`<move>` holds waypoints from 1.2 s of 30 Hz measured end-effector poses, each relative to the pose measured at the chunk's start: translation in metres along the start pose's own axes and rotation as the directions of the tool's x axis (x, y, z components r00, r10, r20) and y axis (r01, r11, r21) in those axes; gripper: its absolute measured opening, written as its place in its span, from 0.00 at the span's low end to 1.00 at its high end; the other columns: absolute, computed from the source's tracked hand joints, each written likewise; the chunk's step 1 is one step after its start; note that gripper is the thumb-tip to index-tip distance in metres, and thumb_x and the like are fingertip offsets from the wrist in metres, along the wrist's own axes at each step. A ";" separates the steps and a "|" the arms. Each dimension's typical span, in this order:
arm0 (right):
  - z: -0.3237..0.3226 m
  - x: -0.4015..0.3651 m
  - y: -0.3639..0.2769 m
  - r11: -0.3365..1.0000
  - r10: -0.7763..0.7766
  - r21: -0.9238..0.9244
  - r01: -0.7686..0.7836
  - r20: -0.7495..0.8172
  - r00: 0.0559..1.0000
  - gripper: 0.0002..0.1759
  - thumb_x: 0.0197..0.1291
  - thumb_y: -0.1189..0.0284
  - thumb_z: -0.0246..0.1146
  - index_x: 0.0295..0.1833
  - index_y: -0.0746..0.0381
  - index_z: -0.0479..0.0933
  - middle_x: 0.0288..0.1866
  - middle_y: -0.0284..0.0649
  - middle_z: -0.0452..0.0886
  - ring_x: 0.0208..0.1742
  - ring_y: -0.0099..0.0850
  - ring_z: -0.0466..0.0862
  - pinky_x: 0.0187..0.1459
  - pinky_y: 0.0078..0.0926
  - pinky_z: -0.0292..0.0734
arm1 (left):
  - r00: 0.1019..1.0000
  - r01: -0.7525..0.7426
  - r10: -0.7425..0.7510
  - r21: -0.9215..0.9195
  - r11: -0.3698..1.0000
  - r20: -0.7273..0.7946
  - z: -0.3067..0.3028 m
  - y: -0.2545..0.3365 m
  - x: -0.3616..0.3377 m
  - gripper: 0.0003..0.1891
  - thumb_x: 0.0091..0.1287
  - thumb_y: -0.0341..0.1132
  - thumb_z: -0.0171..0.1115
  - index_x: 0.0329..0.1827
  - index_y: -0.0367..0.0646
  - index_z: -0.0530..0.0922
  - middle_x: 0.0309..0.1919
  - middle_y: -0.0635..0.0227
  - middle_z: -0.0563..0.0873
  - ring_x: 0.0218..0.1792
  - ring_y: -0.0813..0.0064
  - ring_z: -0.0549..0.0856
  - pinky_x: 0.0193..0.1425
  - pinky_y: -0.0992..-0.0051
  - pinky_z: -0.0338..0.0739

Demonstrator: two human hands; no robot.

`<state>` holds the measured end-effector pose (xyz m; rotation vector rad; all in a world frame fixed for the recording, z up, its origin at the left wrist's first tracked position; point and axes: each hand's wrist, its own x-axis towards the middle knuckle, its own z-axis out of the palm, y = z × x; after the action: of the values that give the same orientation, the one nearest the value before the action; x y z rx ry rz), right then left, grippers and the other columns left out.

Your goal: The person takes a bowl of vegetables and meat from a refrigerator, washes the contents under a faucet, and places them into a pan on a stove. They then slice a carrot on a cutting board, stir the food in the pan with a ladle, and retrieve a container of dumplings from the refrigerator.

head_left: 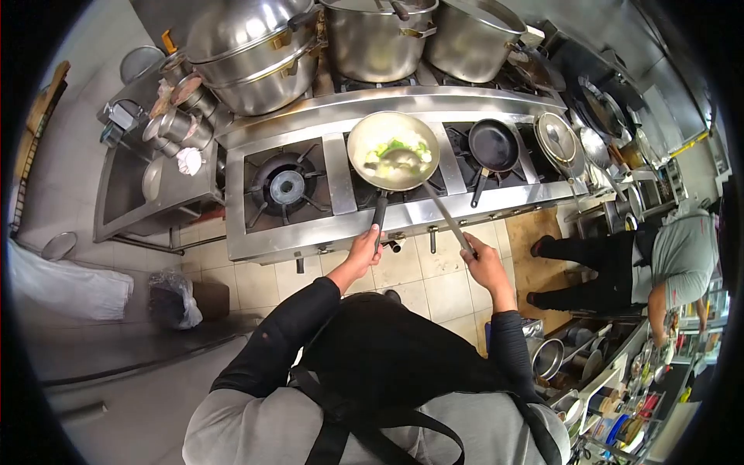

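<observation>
A light-coloured frying pan (366, 133) sits over a burner in the middle of the stove, with green and pale food pieces (397, 147) in it. My left hand (363, 252) is closed around the pan's black handle (380, 213). In my right hand (484, 263) is the long metal handle of a ladle (446, 211). The ladle's bowl rests among the food, partly over it. What the pale pieces are is too small to tell.
Right of my pan stands a small black frying pan (494, 146); on the left is a bare burner (287, 187). Large steel pots (380, 43) line the back. A co-worker (674, 256) stands at a cluttered counter on the right. A bagged bin (172, 298) is at left.
</observation>
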<state>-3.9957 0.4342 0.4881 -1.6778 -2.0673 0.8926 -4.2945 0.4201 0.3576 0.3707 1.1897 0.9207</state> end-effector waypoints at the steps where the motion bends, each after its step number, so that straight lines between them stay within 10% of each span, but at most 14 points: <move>1: 0.006 0.005 0.004 0.998 0.026 0.055 -0.024 -0.034 0.999 0.25 0.62 0.73 0.65 0.66 0.66 0.74 0.45 0.61 0.84 0.48 0.53 0.86 0.50 0.39 0.80 | 0.999 -0.010 0.011 -0.020 1.000 0.035 -0.001 0.000 0.002 0.25 0.77 0.58 0.48 0.55 0.43 0.73 0.23 0.71 0.74 0.17 0.81 0.70 0.17 0.79 0.60; 9: 0.021 0.038 -0.002 0.992 -0.042 0.115 0.052 -0.091 0.995 0.27 0.61 0.73 0.65 0.67 0.64 0.74 0.50 0.59 0.84 0.50 0.51 0.86 0.52 0.39 0.79 | 0.997 -0.036 0.029 0.097 0.995 0.072 -0.004 -0.005 -0.008 0.20 0.78 0.53 0.51 0.55 0.45 0.74 0.34 0.68 0.82 0.33 0.75 0.84 0.37 0.74 0.81; 16: 0.052 0.068 0.040 0.970 -0.194 -0.152 0.190 -0.013 0.981 0.30 0.59 0.73 0.66 0.68 0.65 0.72 0.58 0.57 0.81 0.58 0.54 0.81 0.57 0.44 0.78 | 0.973 -0.228 0.218 0.164 0.960 0.076 -0.073 -0.058 -0.014 0.17 0.74 0.49 0.59 0.53 0.46 0.77 0.35 0.72 0.81 0.32 0.80 0.82 0.35 0.78 0.78; 22: 0.041 0.063 0.020 0.983 -0.105 -0.151 0.101 -0.018 0.994 0.44 0.56 0.77 0.68 0.78 0.62 0.57 0.69 0.62 0.68 0.63 0.58 0.75 0.61 0.44 0.73 | 0.877 -0.264 0.380 0.367 0.892 -0.293 -0.130 -0.049 -0.106 0.23 0.69 0.47 0.67 0.61 0.45 0.76 0.38 0.70 0.79 0.34 0.78 0.81 0.38 0.77 0.77; 23: 0.037 0.061 0.018 0.914 -0.373 -0.227 0.337 -0.136 0.918 0.43 0.59 0.77 0.67 0.78 0.64 0.56 0.71 0.60 0.66 0.66 0.55 0.72 0.63 0.44 0.71 | 0.711 -0.351 0.534 0.426 0.834 -0.459 -0.135 -0.038 -0.131 0.25 0.67 0.45 0.68 0.63 0.42 0.74 0.43 0.67 0.79 0.39 0.76 0.81 0.40 0.75 0.78; 25: 0.020 0.054 -0.023 0.946 -0.306 0.051 0.321 -0.195 0.932 0.39 0.63 0.78 0.65 0.78 0.65 0.57 0.68 0.55 0.70 0.60 0.46 0.75 0.61 0.41 0.71 | 0.233 -0.350 0.739 0.655 0.670 -0.632 -0.141 0.007 -0.211 0.29 0.64 0.41 0.71 0.65 0.40 0.72 0.50 0.64 0.76 0.45 0.74 0.79 0.43 0.74 0.78; 28: 0.023 0.051 -0.088 0.854 -0.484 0.051 0.517 -0.283 0.828 0.32 0.64 0.80 0.63 0.73 0.64 0.65 0.55 0.45 0.74 0.47 0.33 0.76 0.50 0.29 0.73 | -0.486 -0.019 0.812 0.933 0.359 -0.322 -0.156 0.094 -0.368 0.35 0.59 0.33 0.71 0.70 0.35 0.66 0.56 0.57 0.72 0.53 0.64 0.75 0.57 0.66 0.74; 29: 0.024 0.054 -0.104 0.887 -0.424 0.153 0.435 -0.101 0.900 0.37 0.61 0.65 0.65 0.75 0.61 0.63 0.64 0.46 0.70 0.59 0.39 0.73 0.63 0.37 0.65 | -0.631 0.157 0.749 0.911 0.380 -0.204 -0.167 0.106 -0.416 0.37 0.59 0.32 0.72 0.70 0.34 0.65 0.60 0.55 0.70 0.57 0.61 0.74 0.57 0.65 0.74; 30: 0.027 0.058 -0.117 0.916 -0.362 0.221 0.335 0.092 0.928 0.44 0.59 0.51 0.67 0.76 0.59 0.62 0.74 0.46 0.67 0.71 0.45 0.69 0.75 0.44 0.58 | -0.729 0.422 0.684 0.813 0.400 0.042 -0.176 0.118 -0.461 0.35 0.60 0.32 0.71 0.70 0.35 0.66 0.62 0.54 0.69 0.58 0.60 0.74 0.58 0.63 0.73; 31: 0.058 0.057 -0.134 0.725 -0.592 0.337 0.601 -0.142 0.794 0.29 0.63 0.82 0.61 0.71 0.66 0.66 0.53 0.44 0.74 0.44 0.28 0.77 0.48 0.24 0.73 | -0.790 0.471 0.603 0.740 0.479 0.113 -0.182 0.128 -0.499 0.34 0.62 0.32 0.70 0.70 0.36 0.66 0.60 0.58 0.70 0.55 0.66 0.74 0.56 0.65 0.74; 32: 0.070 0.056 -0.149 0.712 -0.614 0.384 0.588 -0.066 0.786 0.28 0.62 0.84 0.61 0.69 0.67 0.67 0.52 0.43 0.75 0.40 0.24 0.79 0.44 0.20 0.75 | -0.836 0.496 0.516 0.663 0.562 0.188 -0.187 0.132 -0.525 0.33 0.64 0.33 0.70 0.71 0.38 0.66 0.59 0.61 0.72 0.52 0.71 0.75 0.54 0.68 0.74; 36: 0.130 0.054 -0.203 0.587 -0.778 0.461 0.665 0.094 0.621 0.26 0.58 0.83 0.65 0.64 0.68 0.70 0.49 0.44 0.78 0.38 0.24 0.82 0.40 0.22 0.78 | -0.852 0.370 0.523 0.718 0.590 0.010 -0.214 0.135 -0.570 0.24 0.64 0.31 0.69 0.62 0.37 0.73 0.45 0.67 0.77 0.41 0.76 0.76 0.47 0.73 0.74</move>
<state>-4.2412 0.4296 0.5156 -0.3809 -2.2548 1.1605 -4.5891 0.0159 0.7298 0.1719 4.0492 1.7980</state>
